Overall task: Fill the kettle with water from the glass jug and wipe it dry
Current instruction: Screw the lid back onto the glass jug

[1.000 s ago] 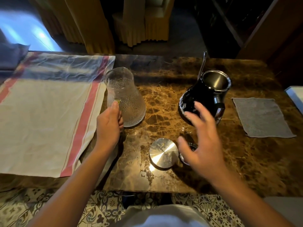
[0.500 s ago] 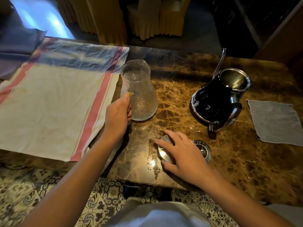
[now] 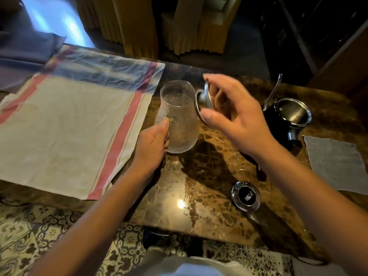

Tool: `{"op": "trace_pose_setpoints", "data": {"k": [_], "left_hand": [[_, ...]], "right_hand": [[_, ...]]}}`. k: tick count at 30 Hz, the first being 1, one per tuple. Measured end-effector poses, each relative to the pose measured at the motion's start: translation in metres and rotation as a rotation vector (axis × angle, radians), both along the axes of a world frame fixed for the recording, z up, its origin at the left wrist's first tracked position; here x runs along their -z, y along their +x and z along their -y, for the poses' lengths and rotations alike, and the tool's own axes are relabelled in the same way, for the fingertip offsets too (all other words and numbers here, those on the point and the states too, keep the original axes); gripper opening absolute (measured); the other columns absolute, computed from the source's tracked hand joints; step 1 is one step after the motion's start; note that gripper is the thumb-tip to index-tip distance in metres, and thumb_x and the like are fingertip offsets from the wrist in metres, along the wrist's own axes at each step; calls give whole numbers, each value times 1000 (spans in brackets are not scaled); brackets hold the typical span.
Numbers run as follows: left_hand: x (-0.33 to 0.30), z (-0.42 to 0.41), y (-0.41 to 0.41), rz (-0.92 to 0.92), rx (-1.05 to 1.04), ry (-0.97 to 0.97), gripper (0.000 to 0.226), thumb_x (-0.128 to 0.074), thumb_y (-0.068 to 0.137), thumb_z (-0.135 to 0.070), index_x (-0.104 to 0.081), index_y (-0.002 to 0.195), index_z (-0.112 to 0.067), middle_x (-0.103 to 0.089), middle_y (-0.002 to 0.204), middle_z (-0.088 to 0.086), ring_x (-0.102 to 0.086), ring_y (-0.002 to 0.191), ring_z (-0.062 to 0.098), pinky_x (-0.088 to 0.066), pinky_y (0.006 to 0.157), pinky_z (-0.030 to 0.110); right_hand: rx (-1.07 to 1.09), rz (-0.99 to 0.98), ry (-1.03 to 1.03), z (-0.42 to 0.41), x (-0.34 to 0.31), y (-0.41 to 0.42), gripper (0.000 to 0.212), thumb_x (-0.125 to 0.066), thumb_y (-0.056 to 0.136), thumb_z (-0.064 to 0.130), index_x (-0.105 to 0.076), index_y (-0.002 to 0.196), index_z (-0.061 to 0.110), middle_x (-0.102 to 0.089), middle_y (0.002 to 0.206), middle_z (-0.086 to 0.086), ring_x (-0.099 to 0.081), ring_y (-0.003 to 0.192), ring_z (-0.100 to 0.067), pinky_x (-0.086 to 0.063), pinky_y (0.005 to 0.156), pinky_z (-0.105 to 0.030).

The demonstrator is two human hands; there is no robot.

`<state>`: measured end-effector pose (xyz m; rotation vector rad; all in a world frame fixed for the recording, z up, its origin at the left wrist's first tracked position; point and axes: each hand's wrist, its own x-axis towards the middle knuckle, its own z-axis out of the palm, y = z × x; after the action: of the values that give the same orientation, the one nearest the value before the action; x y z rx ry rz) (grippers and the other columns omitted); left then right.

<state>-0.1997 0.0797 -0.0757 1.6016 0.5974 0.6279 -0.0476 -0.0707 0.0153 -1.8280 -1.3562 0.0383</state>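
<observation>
1. Right hand [image 3: 237, 118] has come up off the table since half a second ago; the round metal lid [image 3: 202, 100] it covered then is now lifted, pinched on edge between thumb and fingers, held in the air just right of the glass jug [image 3: 178, 118] mouth.
2. Left hand [image 3: 152, 145] hasn't shifted: wrapped on the jug's near-left lower side, thumb up the wall. Jug stands upright on the marble table [image 3: 209, 206], by the striped cloth [image 3: 67, 124].
3. Kettle [image 3: 286, 118] sits well right of the jug, mouth open, thin spout up at the back, handle pointing toward the person. Second metal lid [image 3: 246, 196] lies flat near the front edge.
4. Grey wipe cloth [image 3: 334, 162] lies flat just right of the kettle, untouched.
5. Key relation: the kettle mouth lies right of the jug, past the right hand. Left hand has the jug; right is nearer the kettle but busy with the lid.
6. Judgement: pour not started; the lid probably needs parking first.
</observation>
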Motion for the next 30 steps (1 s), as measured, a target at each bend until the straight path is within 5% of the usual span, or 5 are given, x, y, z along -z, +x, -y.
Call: {"op": "trace_pose_setpoints", "data": {"k": [10, 21, 30], "left_hand": [[3, -4, -1, 22, 43, -56, 49, -39, 109, -34, -50, 63, -24, -42, 55, -9, -40, 49, 10, -33, 49, 25], [5, -10, 0, 33, 81, -31, 46, -40, 105, -42, -51, 60, -36, -43, 54, -11, -41, 51, 8, -34, 52, 27], [8, -15, 1, 48, 166, -81, 44, -42, 102, -46, -49, 60, -35, -42, 53, -12, -38, 48, 5, -31, 51, 23]], "right_hand": [[-34, 172, -29, -86, 12, 4, 61, -71, 95, 42, -51, 150, 24, -46, 149, -6, -44, 137, -23, -44, 109, -45], [25, 378, -137, -88, 32, 2, 50, -58, 102, 50, -56, 147, 29, -45, 156, -10, -40, 141, -30, -40, 110, -43], [50, 307, -240, -91, 17, 5, 50, -57, 98, 60, -61, 143, 38, -51, 157, 6, -44, 144, -16, -46, 107, -41]]}}
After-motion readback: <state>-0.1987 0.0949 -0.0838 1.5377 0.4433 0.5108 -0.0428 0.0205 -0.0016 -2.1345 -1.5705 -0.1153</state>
